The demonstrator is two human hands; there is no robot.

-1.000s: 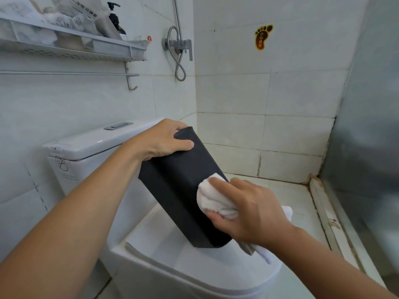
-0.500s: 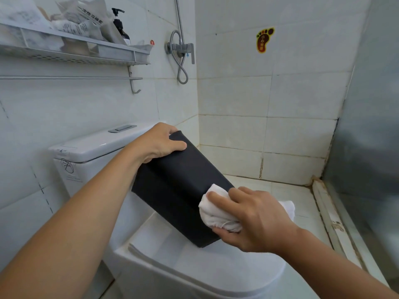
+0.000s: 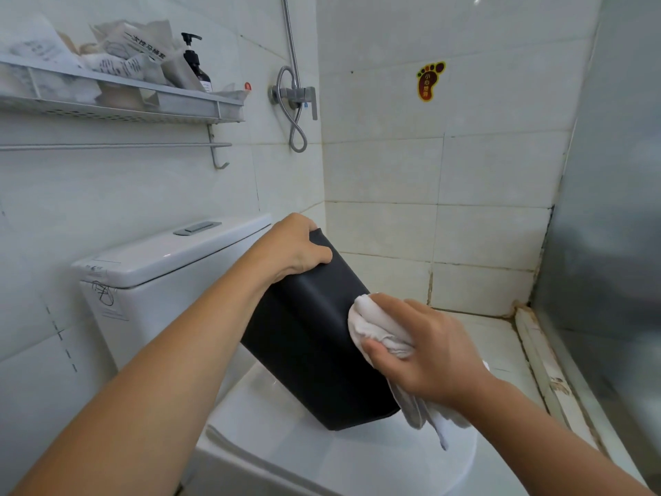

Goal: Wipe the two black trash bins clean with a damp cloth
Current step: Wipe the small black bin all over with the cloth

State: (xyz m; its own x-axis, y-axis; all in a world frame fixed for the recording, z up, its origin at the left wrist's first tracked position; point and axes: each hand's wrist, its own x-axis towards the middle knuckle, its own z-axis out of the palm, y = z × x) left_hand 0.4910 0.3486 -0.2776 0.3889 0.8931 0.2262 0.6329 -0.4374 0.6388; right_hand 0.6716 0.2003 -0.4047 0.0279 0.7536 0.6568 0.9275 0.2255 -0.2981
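Observation:
A black trash bin (image 3: pixel 307 338) leans tilted on the closed toilet lid (image 3: pixel 322 456), its lower end resting on the lid. My left hand (image 3: pixel 289 245) grips the bin's upper end, thumb over the near face. My right hand (image 3: pixel 425 352) holds a bunched white cloth (image 3: pixel 372 323) and presses it against the bin's right side, about halfway up. A tail of the cloth hangs down below my wrist. Only one bin is in view.
The white toilet cistern (image 3: pixel 171 255) stands behind the bin on the left. A wall shelf (image 3: pixel 118 98) with packets and a pump bottle hangs above it. A shower valve (image 3: pixel 295 94) and hose are in the corner. A frosted glass partition (image 3: pixel 615 245) bounds the right.
My right hand has slid the cloth up the bin's right side, from near the lower end to about halfway. My left hand keeps its grip on the top.

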